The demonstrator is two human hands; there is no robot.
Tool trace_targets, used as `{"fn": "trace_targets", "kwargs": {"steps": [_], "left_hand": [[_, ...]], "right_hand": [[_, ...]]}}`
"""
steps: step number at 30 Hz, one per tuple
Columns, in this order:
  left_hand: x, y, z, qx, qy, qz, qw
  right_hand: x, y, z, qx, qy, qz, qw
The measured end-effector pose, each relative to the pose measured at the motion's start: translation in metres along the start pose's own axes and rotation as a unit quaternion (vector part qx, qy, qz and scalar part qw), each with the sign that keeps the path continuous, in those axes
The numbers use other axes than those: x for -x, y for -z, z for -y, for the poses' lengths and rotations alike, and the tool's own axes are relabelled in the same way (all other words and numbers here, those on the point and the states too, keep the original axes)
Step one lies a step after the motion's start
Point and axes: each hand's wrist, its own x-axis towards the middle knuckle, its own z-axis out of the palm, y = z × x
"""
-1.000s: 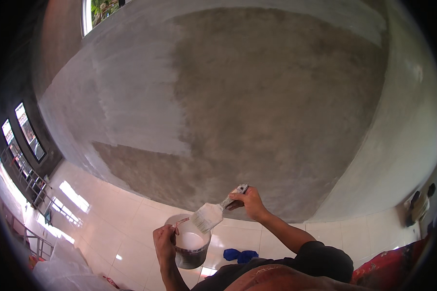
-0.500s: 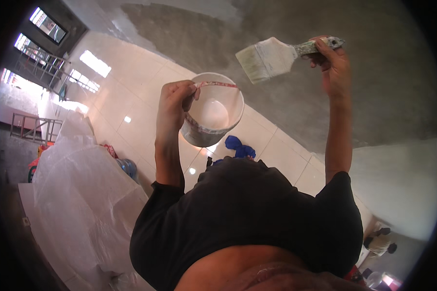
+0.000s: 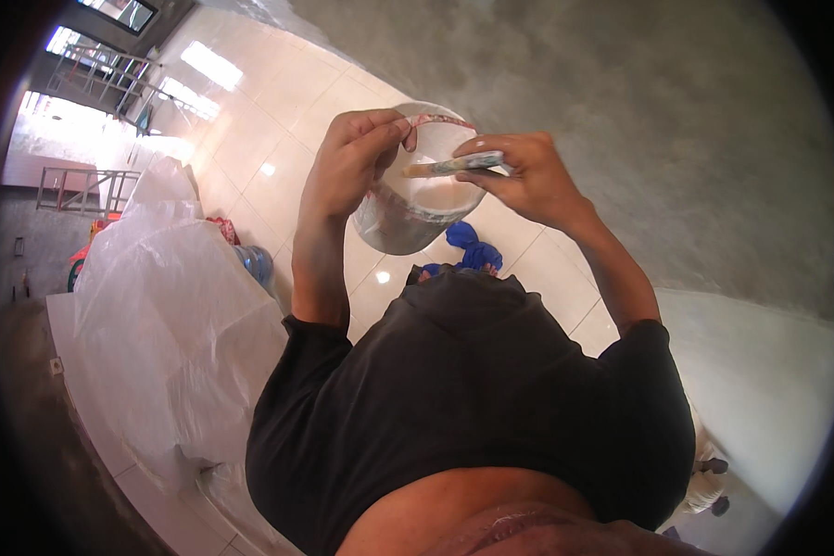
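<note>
My left hand is closed on the red-and-white handle of a paint bucket, which hangs tilted in front of me. Pale, whitish paint shows inside it. Over the bucket's mouth, my right hand grips a wide paintbrush by its stained handle. The brush is seen nearly edge-on. Whether its bristles touch the paint I cannot tell.
A grey plastered wall rises ahead and to the right, paler lower down. Clear plastic sheeting covers something bulky at left, beside a blue water jug. Metal scaffolding stands at far left on glossy tiles. Blue-covered feet show below.
My right hand has brought the paintbrush down and left, from beside the wall to the bucket's mouth. The bucket has shifted slightly up and right, and the view has turned a little.
</note>
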Motion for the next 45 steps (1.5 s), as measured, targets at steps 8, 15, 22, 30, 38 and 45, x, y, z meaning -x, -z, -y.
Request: {"fn": "trace_targets", "kwargs": {"steps": [8, 15, 22, 30, 38, 45], "left_hand": [[-0.003, -0.01, -0.011, -0.014, 0.026, -0.02, 0.999], [0.016, 0.008, -0.018, -0.019, 0.021, -0.022, 0.999], [0.037, 0.017, -0.009, 0.013, 0.021, -0.038, 0.999], [0.048, 0.024, -0.007, -0.003, 0.041, -0.065, 0.997], [0.039, 0.016, 0.01, 0.036, -0.012, -0.09, 0.995], [0.031, 0.032, 0.038, 0.042, -0.029, -0.028, 0.998]], "right_hand": [[-0.019, -0.021, -0.026, 0.028, 0.008, 0.082, 0.996], [-0.032, -0.04, -0.012, 0.047, 0.0, 0.104, 0.993], [-0.015, -0.052, 0.009, 0.026, 0.007, -0.059, 0.998], [-0.005, -0.062, 0.009, 0.22, 0.11, -0.109, 0.963], [0.009, -0.052, 0.02, -0.144, -0.141, -0.175, 0.964], [0.009, -0.095, -0.007, -0.231, -0.198, -0.179, 0.936]]}}
